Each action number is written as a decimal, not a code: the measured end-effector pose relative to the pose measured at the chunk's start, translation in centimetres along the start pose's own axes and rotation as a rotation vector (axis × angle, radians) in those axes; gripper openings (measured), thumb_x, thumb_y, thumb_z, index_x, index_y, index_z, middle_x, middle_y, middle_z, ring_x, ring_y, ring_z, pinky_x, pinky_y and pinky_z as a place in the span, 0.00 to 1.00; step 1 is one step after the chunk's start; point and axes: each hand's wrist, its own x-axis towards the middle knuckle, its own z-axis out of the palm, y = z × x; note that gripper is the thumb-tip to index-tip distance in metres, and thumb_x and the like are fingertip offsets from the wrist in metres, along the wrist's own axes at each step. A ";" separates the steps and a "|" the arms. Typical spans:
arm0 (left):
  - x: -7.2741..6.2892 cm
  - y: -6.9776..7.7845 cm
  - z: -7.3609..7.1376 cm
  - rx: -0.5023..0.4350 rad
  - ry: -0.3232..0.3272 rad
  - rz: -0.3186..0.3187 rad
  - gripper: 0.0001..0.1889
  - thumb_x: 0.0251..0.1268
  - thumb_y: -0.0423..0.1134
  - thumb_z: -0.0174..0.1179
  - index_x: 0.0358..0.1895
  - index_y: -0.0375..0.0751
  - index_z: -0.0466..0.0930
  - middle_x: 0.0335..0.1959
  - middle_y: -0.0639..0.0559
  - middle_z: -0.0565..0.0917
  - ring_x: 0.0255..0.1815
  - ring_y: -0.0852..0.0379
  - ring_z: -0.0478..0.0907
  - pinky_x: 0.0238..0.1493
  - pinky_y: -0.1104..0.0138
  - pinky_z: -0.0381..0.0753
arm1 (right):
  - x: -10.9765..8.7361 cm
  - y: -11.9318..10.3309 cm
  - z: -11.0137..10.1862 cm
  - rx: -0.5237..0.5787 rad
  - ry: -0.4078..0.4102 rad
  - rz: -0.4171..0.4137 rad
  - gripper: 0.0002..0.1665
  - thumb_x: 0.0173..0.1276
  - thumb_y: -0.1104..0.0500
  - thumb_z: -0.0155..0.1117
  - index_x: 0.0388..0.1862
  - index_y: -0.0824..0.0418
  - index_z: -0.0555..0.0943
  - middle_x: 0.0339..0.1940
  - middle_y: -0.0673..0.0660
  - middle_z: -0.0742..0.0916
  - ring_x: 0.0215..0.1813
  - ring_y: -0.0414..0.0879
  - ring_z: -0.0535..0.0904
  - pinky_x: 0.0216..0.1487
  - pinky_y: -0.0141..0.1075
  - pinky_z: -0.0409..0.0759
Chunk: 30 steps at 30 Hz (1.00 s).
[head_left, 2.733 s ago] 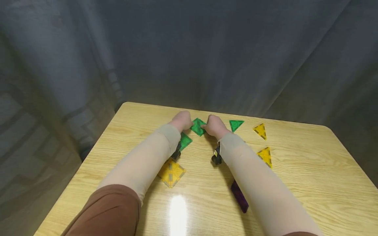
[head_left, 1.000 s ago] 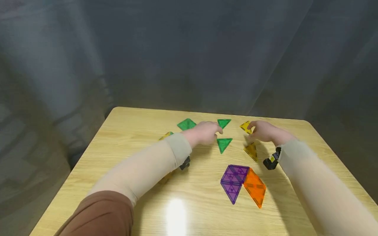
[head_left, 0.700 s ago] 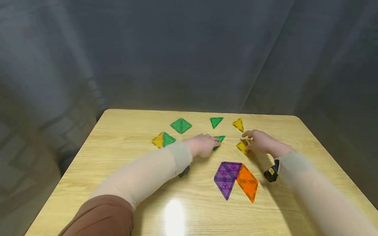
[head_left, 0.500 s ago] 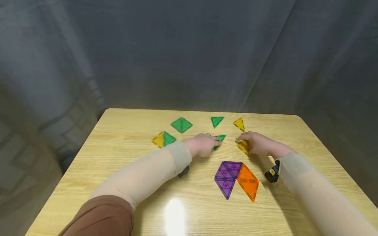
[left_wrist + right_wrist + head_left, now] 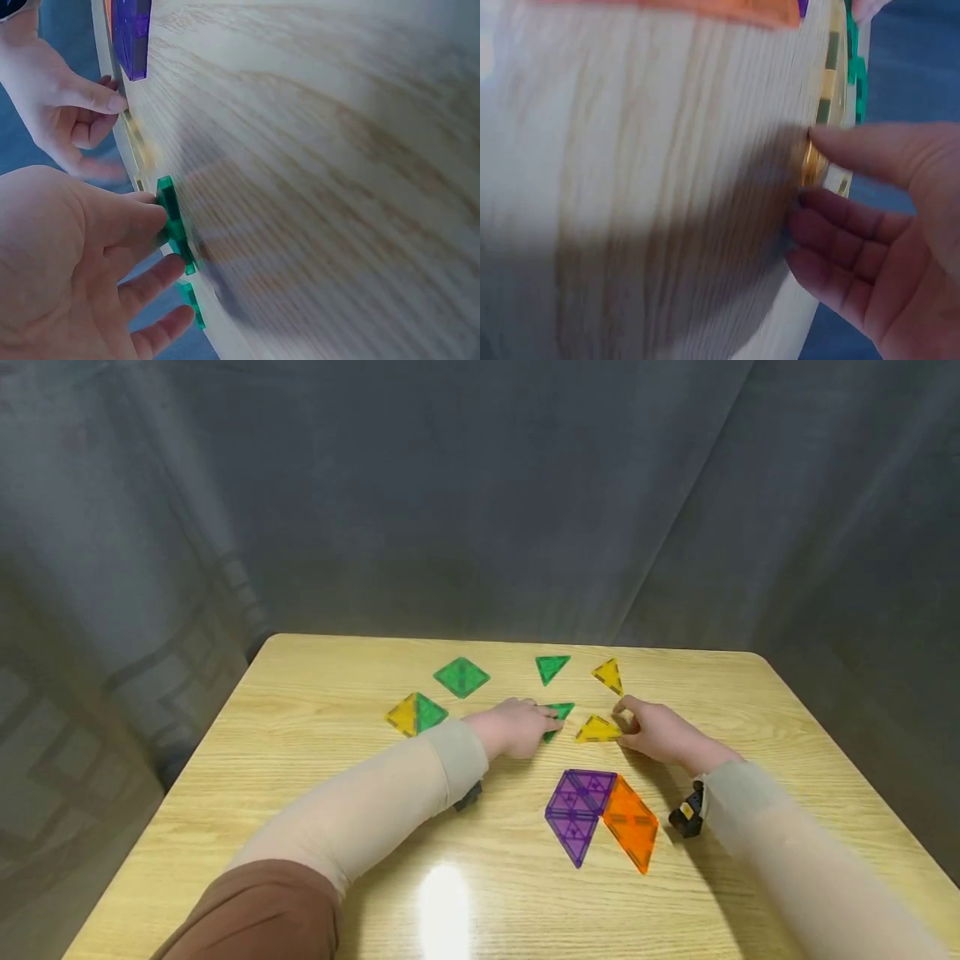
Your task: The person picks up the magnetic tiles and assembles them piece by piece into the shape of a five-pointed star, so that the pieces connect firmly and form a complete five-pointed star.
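Observation:
Several see-through triangular magnetic tiles lie on the wooden table. My left hand (image 5: 517, 727) rests its fingertips on a green triangular tile (image 5: 561, 711); in the left wrist view the thumb overlaps this tile (image 5: 169, 201) and other fingers extend past it. My right hand (image 5: 660, 731) is at the right corner of a yellow triangular tile (image 5: 596, 729), thumb tip at that corner and index finger apart from it. The right wrist view has the thumb beside the yellow tile (image 5: 829, 75), other fingers bent. Behind lie another green tile (image 5: 552, 668) and a yellow tile (image 5: 609, 675).
Purple tiles (image 5: 573, 814) and an orange pair (image 5: 632, 822) lie joined nearer the front. To the left are a green diamond (image 5: 461, 677) and a yellow-green diamond (image 5: 416, 715). A dark curtain (image 5: 480, 502) hangs behind the table's far edge (image 5: 360, 638).
My left hand went from the green diamond to the single green tile and stays there. My right hand moved right, then down to the lower yellow tile, which has turned and shifted left.

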 end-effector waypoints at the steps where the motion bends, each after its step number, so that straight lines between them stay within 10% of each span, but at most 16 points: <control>1: 0.0 0.0 0.0 0.004 -0.002 -0.003 0.31 0.77 0.32 0.43 0.78 0.59 0.54 0.79 0.58 0.52 0.78 0.48 0.47 0.76 0.52 0.47 | 0.0 -0.2 0.1 0.025 -0.020 0.007 0.35 0.66 0.65 0.68 0.70 0.63 0.68 0.28 0.56 0.81 0.27 0.47 0.73 0.30 0.40 0.77; 5: -0.1 -0.1 0.1 0.028 0.000 -0.015 0.29 0.77 0.34 0.43 0.78 0.58 0.56 0.79 0.57 0.53 0.78 0.49 0.48 0.76 0.52 0.49 | 0.3 -1.3 0.5 0.077 -0.093 -0.009 0.43 0.68 0.62 0.67 0.78 0.58 0.60 0.23 0.54 0.78 0.22 0.45 0.69 0.25 0.37 0.72; 12: -0.1 -0.2 0.2 0.073 0.021 -0.024 0.27 0.77 0.38 0.45 0.77 0.56 0.60 0.77 0.56 0.58 0.77 0.51 0.52 0.75 0.55 0.54 | 1.4 -2.6 1.4 0.057 -0.005 0.080 0.27 0.68 0.56 0.68 0.58 0.70 0.71 0.28 0.56 0.79 0.26 0.47 0.70 0.25 0.36 0.68; 18: -0.1 -0.2 0.5 0.032 0.034 -0.026 0.27 0.78 0.37 0.45 0.77 0.55 0.59 0.78 0.54 0.57 0.77 0.49 0.52 0.75 0.55 0.54 | 2.5 -3.6 2.1 0.288 0.006 0.282 0.18 0.72 0.56 0.64 0.42 0.68 0.69 0.25 0.60 0.80 0.20 0.48 0.76 0.22 0.36 0.79; 30: -0.4 -0.4 0.6 0.073 0.080 0.002 0.25 0.75 0.37 0.48 0.74 0.47 0.65 0.73 0.54 0.65 0.73 0.53 0.60 0.71 0.59 0.62 | 4.7 -5.1 2.6 0.320 0.007 0.350 0.18 0.74 0.52 0.62 0.36 0.66 0.70 0.19 0.58 0.81 0.16 0.48 0.78 0.19 0.36 0.79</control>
